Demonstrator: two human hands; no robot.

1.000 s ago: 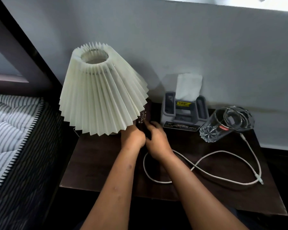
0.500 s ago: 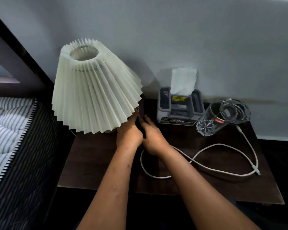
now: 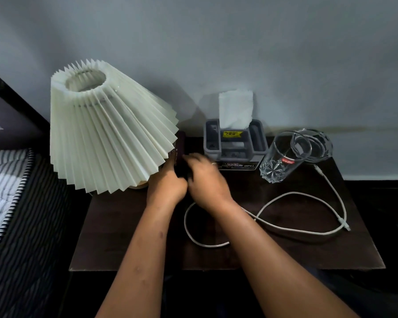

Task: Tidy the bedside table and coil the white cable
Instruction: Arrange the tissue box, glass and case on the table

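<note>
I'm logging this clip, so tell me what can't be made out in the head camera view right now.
- Dark object both hands are on: mostly hidden by the left hand, the right hand and the lampshade; its print is too small to read.
- Lamp base: covered by the shade.
- White cable: its far end disappears behind the glass; one stretch passes under the right forearm.
- Right fingers: motion-blurred.

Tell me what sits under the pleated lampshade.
Under the pleated lampshade, only a sliver of pale lamp base shows on the bedside table. The shade hides the rest of the base and any stem.
</note>
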